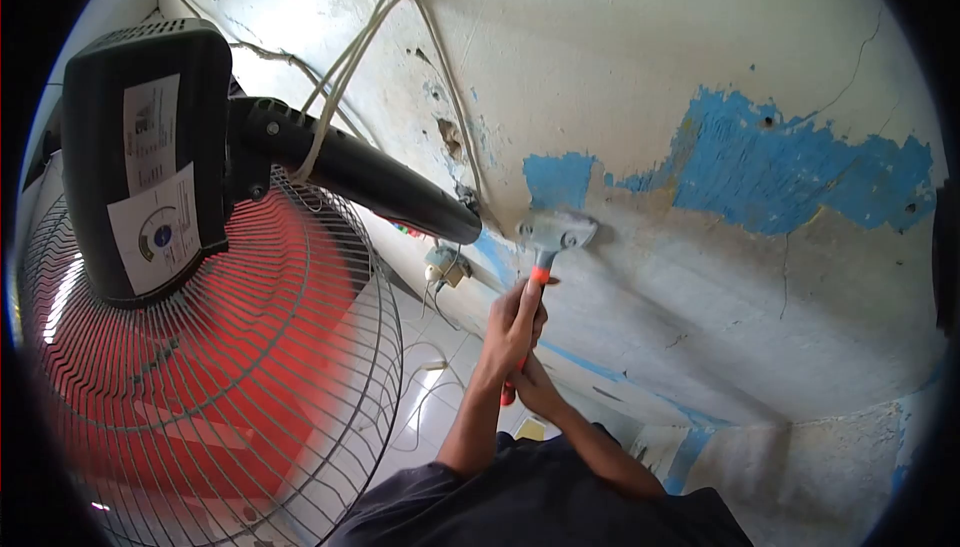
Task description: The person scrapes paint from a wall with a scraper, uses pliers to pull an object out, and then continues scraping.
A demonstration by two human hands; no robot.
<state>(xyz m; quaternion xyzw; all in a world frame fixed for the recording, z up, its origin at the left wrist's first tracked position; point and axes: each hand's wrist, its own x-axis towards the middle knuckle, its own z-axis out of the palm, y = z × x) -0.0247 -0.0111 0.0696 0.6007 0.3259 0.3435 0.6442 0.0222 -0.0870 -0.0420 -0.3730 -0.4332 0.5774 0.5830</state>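
Observation:
A scraper (541,275) with a wide grey head and a red-and-grey handle is held up against the wall. Its head (556,233) touches the whitish wall surface just below a small blue patch (557,180). My left hand (516,320) is closed round the upper handle, with the thumb lying along it. Lower down, my right hand (532,383) grips the handle near its red end, which shows below the fingers. Both forearms rise from dark sleeves at the bottom of the view.
A large black fan (150,177) with a wire cage (250,347) and red blades fills the left side. Its black pole (390,187) reaches towards the wall, with cables (345,77) looped over it. A larger blue patch (770,162) is on the wall at right.

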